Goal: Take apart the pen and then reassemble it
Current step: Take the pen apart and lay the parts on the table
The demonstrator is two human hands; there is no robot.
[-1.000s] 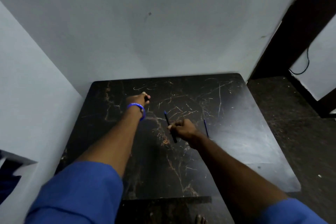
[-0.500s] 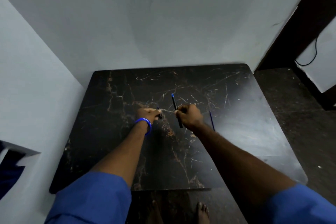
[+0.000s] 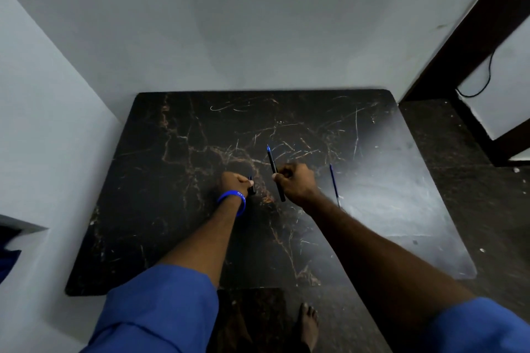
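My right hand point(image 3: 296, 183) grips a black pen barrel point(image 3: 272, 162) with a blue end pointing away from me, held just above the dark marble table point(image 3: 172, 209). A short way to its left, my left hand point(image 3: 233, 183), which wears a blue wristband, pinches a small black pen part point(image 3: 251, 189); the part is mostly hidden by the fingers. The thin blue refill point(image 3: 334, 185) lies on the table just right of my right hand, apart from it.
The table sits in a corner between a pale back wall point(image 3: 258, 37) and a left wall point(image 3: 43, 137). Dark floor point(image 3: 473, 180) runs along the right side. A bare foot point(image 3: 308, 324) shows below the table's near edge.
My left hand has pulled back from the far left of the table to beside my right hand, carrying the small part. My right hand has tilted the barrel more upright.
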